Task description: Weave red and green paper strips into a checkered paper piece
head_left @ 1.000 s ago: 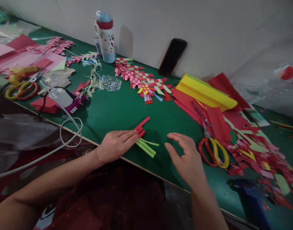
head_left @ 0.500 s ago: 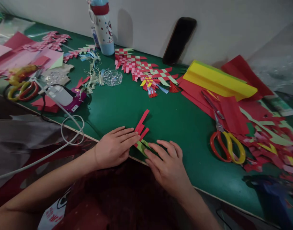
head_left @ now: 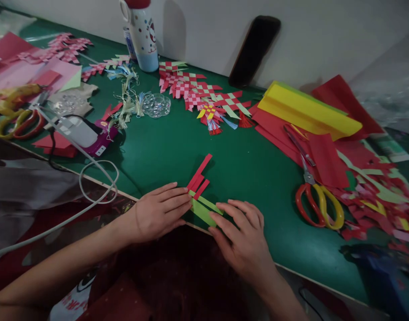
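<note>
Red paper strips [head_left: 198,175] and green paper strips [head_left: 204,210] lie crossed on the green table [head_left: 244,165] near its front edge. My left hand [head_left: 157,214] lies flat with its fingers stretched out, the tips pressing on the near ends of the red strips. My right hand [head_left: 241,236] rests palm down beside it, fingers spread, its fingertips touching the green strips. Neither hand grips anything.
Red and yellow scissors [head_left: 316,200] lie right of my hands beside red sheets and a folded yellow sheet [head_left: 308,111]. Woven paper pieces [head_left: 201,96], a bottle [head_left: 142,35], a phone [head_left: 254,51], a white cable [head_left: 97,183] and paper scraps [head_left: 374,196] surround the work spot.
My right hand came down from a hover onto the green strips. The red strips have fanned out and shifted slightly under my left fingertips. The camera tipped downward.
</note>
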The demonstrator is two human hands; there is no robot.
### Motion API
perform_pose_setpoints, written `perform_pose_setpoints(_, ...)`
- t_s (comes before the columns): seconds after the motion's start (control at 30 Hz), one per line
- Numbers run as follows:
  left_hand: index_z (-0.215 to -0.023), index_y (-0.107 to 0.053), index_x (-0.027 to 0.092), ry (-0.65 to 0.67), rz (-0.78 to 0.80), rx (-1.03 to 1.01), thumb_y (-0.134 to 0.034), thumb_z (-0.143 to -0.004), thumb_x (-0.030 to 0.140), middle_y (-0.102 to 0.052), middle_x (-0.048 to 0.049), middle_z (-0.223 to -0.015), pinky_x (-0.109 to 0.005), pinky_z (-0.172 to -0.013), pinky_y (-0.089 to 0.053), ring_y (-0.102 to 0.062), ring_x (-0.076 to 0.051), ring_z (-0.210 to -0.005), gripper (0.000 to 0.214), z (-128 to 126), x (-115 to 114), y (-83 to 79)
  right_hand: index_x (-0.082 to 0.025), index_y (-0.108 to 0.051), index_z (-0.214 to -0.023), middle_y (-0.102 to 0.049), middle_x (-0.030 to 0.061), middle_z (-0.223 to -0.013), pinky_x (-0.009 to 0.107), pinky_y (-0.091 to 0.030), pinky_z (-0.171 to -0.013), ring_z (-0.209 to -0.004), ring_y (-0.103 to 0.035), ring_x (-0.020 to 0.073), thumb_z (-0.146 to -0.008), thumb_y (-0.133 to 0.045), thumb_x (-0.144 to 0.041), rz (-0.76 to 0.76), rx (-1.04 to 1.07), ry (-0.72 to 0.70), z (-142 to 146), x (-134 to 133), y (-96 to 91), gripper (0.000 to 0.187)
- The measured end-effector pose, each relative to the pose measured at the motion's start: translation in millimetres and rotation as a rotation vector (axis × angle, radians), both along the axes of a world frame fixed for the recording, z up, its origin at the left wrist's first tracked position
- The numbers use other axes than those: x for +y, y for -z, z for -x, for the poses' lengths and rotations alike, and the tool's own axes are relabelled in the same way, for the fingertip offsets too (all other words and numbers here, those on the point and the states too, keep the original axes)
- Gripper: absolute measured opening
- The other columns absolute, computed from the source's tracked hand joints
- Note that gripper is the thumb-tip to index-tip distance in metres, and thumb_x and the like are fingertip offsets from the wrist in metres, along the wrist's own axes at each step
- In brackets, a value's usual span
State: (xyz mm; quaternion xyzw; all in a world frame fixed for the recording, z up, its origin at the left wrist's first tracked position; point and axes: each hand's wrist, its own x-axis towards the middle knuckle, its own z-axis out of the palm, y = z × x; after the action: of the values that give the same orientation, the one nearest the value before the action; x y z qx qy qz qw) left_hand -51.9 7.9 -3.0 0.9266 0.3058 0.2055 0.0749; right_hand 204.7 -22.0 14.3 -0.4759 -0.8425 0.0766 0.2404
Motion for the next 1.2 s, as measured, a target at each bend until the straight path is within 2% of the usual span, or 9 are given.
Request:
perform_pose_setpoints(0.13, -0.127, -0.058, 0.013, 0.003, -0.007, 0.043, -0.057, -0.094, 0.03, -0.063, -0.0105, -0.131, -0.043, -0.118, -0.033, -0.052, -0.023, -0.13, 0.037, 1, 1, 1.7, -0.021, -0.068, -0.109, -0.07, 0.0072, -0.103, 0.044, -0.044, -0.092, -0.103, -0.056, 0.0237, -0.093, -0.056, -0.023, 0.06, 0.059, 0.057, 2, 8, -1.6, 0.02)
perform_pose_setpoints(0.23, -0.126, -0.059, 0.013, -0.001, 0.015, 0.033, -0.057, -0.094, 0.033, -0.063, -0.0102, -0.131, -0.043, -0.118, -0.033, -0.052, -0.023, -0.13, 0.037, 1, 1, 2.7, -0.021, -0.066, -0.112, -0.069, 0.0092, -0.104, 0.045, -0.045, -0.09, -0.101, -0.057, 0.0249, -0.095, -0.052, -0.029, 0.109, 0.062, 0.123, 9, 24, -3.7, 0.024)
perform_pose_setpoints(0.33, -0.123, -0.061, 0.016, -0.02, 0.047, -0.01, -0.056, -0.095, 0.033, -0.065, -0.0086, -0.127, -0.041, -0.118, -0.032, -0.054, -0.021, -0.128, 0.033, -1, 3, 2.1, -0.021, -0.067, -0.105, -0.069, 0.0095, -0.103, 0.046, -0.044, -0.089, -0.101, -0.057, 0.0262, -0.096, -0.049, -0.035, 0.127, 0.037, 0.187, 18, 40, -8.1, 0.024)
perform_pose_setpoints(0.4, -0.118, -0.063, 0.018, -0.05, 0.04, -0.044, -0.052, -0.097, 0.031, -0.068, -0.0064, -0.122, -0.04, -0.116, -0.034, -0.058, -0.019, -0.122, 0.027, -4, 5, 0.7, -0.021, -0.067, -0.096, -0.069, 0.0082, -0.099, 0.044, -0.044, -0.087, -0.099, -0.057, 0.0256, -0.095, -0.05, -0.037, 0.153, 0.006, 0.18, 23, 44, -11.2, 0.023)
perform_pose_setpoints(0.57, -0.113, -0.063, 0.019, -0.167, 0.064, -0.158, -0.046, -0.1, 0.022, -0.073, -0.0036, -0.105, -0.036, -0.101, -0.045, -0.065, -0.016, -0.103, 0.021, -16, 10, -3.2, -0.023, -0.064, -0.091, -0.066, 0.0066, -0.097, 0.041, -0.042, -0.081, -0.095, -0.055, 0.0247, -0.094, -0.052, -0.036, 0.214, -0.057, 0.12, 28, 31, -12.1, 0.018)
perform_pose_setpoints(0.73, -0.113, -0.061, 0.018, -0.213, 0.103, -0.187, -0.051, -0.097, 0.019, -0.072, -0.0032, -0.102, -0.034, -0.092, -0.046, -0.063, -0.018, -0.1, 0.02, -22, 11, -2.8, -0.024, -0.064, -0.098, -0.066, 0.0068, -0.1, 0.04, -0.04, -0.076, -0.094, -0.054, 0.026, -0.093, -0.054, -0.032, 0.211, -0.143, 0.164, 33, 15, -8.8, 0.014)
perform_pose_setpoints(1.0, -0.107, -0.065, 0.02, -0.148, 0.05, -0.139, -0.051, -0.097, 0.021, -0.071, -0.0025, -0.102, -0.035, -0.092, -0.047, -0.061, -0.018, -0.101, 0.017, -19, 12, -2.4, -0.024, -0.063, -0.103, -0.067, 0.0067, -0.101, 0.04, -0.039, -0.08, -0.097, -0.055, 0.0246, -0.095, -0.052, -0.031, 0.147, -0.073, 0.16, 27, 6, -5.1, 0.016)
perform_pose_setpoints(1.2, -0.112, -0.064, 0.014, -0.096, 0.001, -0.068, -0.059, -0.094, 0.032, -0.07, -0.0053, -0.105, -0.039, -0.094, -0.049, -0.06, -0.022, -0.101, 0.027, -18, 1, -5.3, -0.022, -0.064, -0.11, -0.07, 0.0071, -0.109, 0.043, -0.035, -0.089, -0.104, -0.055, 0.0258, -0.095, -0.053, -0.041, 0.065, -0.055, 0.115, 17, -8, -0.7, 0.026)
